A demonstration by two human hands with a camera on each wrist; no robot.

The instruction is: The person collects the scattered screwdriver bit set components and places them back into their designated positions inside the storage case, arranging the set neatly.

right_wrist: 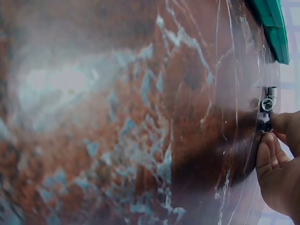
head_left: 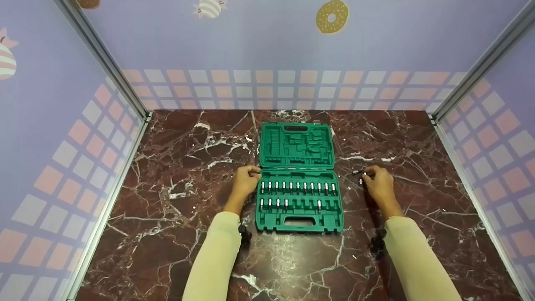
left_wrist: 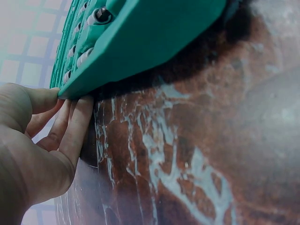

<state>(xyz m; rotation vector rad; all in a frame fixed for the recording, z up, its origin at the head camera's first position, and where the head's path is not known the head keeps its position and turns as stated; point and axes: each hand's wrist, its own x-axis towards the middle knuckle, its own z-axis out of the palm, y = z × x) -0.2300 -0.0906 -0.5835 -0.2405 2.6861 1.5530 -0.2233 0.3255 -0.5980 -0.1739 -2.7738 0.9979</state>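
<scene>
A green plastic socket case lies unfolded on the table, holding two rows of silver bit sockets. The front row has several bare slots. At the case's left side, my left hand pinches the edge near the hinge; in the left wrist view the thumb is at the rim and the fingers are against the side. To the right of the case, my right hand pinches a small dark-ended bit socket at the table. Other loose sockets lie right by its fingertips.
The case's lid lies flat behind the tray, its moulded recesses facing up. Dark red marbled table surrounds the case. Patterned panels close off the back and both sides.
</scene>
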